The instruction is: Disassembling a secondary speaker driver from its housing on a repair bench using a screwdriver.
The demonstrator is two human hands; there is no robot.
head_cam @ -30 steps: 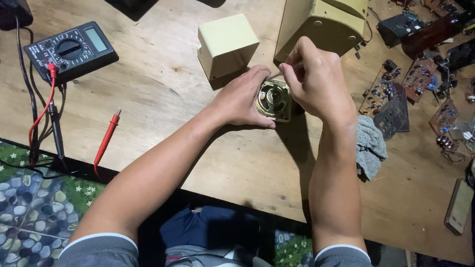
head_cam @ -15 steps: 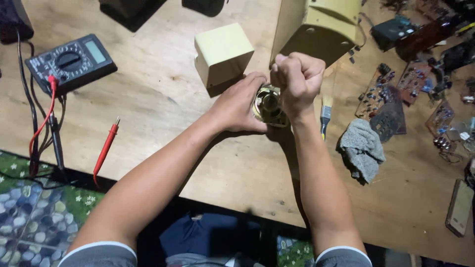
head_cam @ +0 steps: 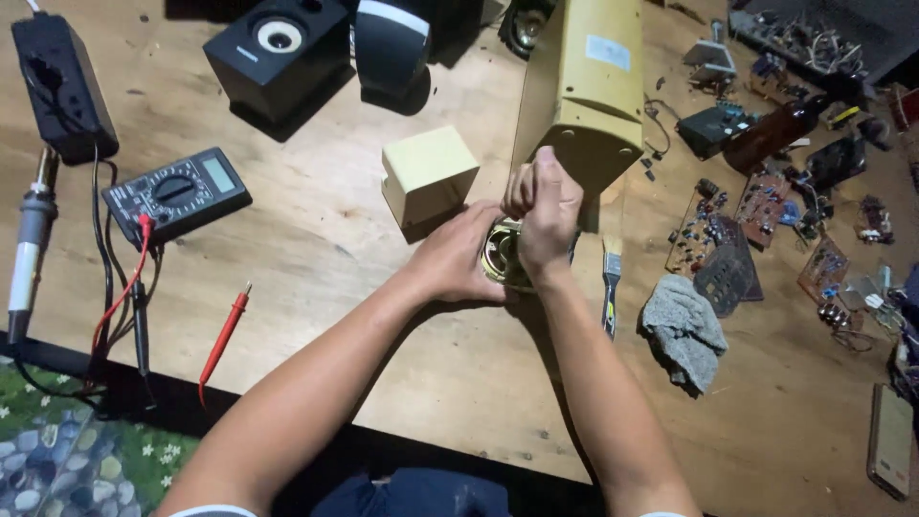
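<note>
My left hand point(head_cam: 458, 260) cups a small round metal speaker driver point(head_cam: 502, 257) from the left, holding it on the wooden table point(head_cam: 325, 239). Over the driver's right side my right hand point(head_cam: 544, 211) is closed in a fist, thumb up; what the fist grips is hidden. A cream plastic box point(head_cam: 428, 175) sits just behind my left hand. Directly behind my right fist lies a tall yellow speaker cabinet point(head_cam: 584, 86).
A paintbrush point(head_cam: 610, 287) and a grey rag point(head_cam: 683, 330) lie to the right, with several circuit boards point(head_cam: 737, 235) beyond. At left are a multimeter point(head_cam: 177, 193), its red probe point(head_cam: 223, 337), and a soldering iron point(head_cam: 27, 251). Black speakers point(head_cam: 280, 43) stand at the back.
The view has tilted up, so more of the table's far side shows. My right hand has turned into an upright fist above the driver. My left hand keeps its hold.
</note>
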